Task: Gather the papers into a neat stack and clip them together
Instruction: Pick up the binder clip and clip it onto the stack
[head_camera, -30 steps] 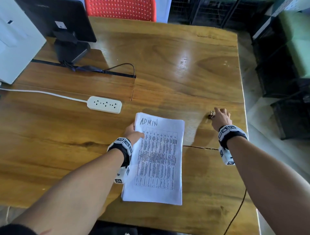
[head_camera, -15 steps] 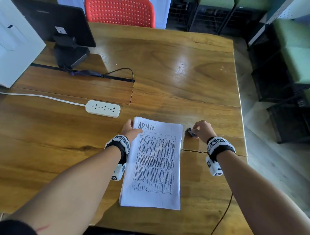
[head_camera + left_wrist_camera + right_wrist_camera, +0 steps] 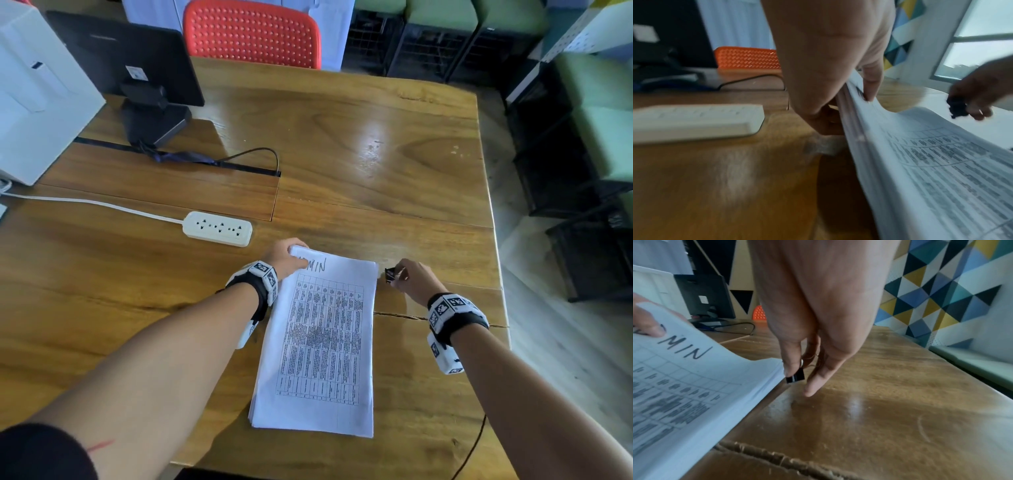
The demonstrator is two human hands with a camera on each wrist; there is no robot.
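Note:
A stack of white papers (image 3: 322, 346) with a printed table and handwritten "ADMIN" lies on the wooden table (image 3: 376, 144). My left hand (image 3: 286, 255) pinches the stack's far left corner and lifts it off the table; the thumb lies on top of the paper stack (image 3: 920, 170). My right hand (image 3: 409, 277) holds a small black binder clip (image 3: 389, 275) just beside the stack's far right corner. In the right wrist view the binder clip (image 3: 795, 378) sits between thumb and fingers, right at the edge of the papers (image 3: 694, 394).
A white power strip (image 3: 218, 228) with its cord lies left of the papers. A black monitor (image 3: 126, 65) and a white box (image 3: 37, 102) stand at the far left. A red chair (image 3: 251, 34) is behind the table. The table's right edge (image 3: 493, 240) is near my right hand.
My right hand picked the clip up from the right and carried it left to the stack's far right corner. My left hand has lifted the far left corner of the papers.

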